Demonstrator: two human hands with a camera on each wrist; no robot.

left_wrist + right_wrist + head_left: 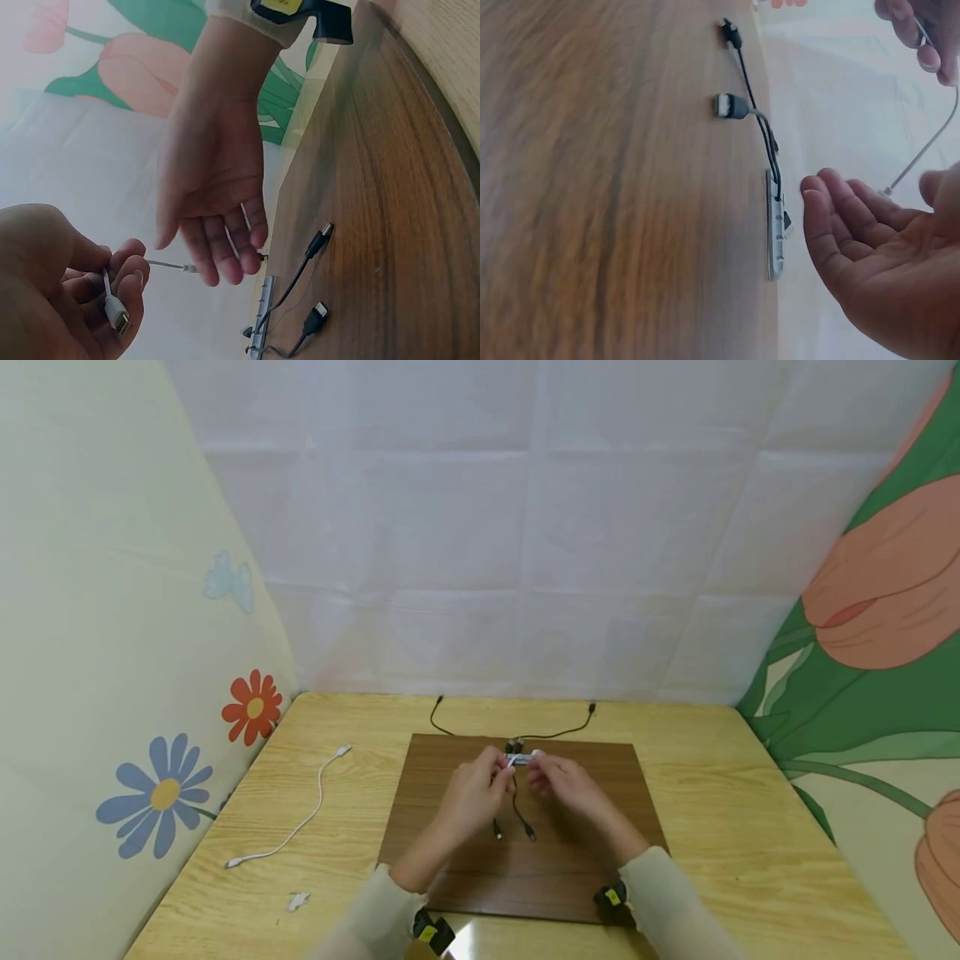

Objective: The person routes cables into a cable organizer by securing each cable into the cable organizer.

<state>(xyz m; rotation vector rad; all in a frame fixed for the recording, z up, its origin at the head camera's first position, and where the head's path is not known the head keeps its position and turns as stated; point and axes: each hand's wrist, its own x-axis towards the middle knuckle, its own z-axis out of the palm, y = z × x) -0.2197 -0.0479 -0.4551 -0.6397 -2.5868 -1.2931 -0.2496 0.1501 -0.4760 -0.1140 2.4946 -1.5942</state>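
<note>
My left hand (472, 789) pinches a short white cable (166, 264) between thumb and fingers. One white plug (116, 315) of that cable hangs below the fingers in the left wrist view. Its other end (886, 192) is close by the fingers of my right hand (877, 255), whose thumb stands apart; whether they touch is unclear. Below the hands, a grey slotted cable holder (775, 247) lies on the brown board (465, 877). Black cables run through its slots, and two black plugs (319, 238) (315, 319) lie on the near side.
Another white cable (318, 793) lies curved on the wooden table (750, 827) at left. Nearer the front is a small white item (297, 902), its kind unclear. Behind the board, black cable ends (440, 698) (592, 707) reach toward the white back wall (465, 527).
</note>
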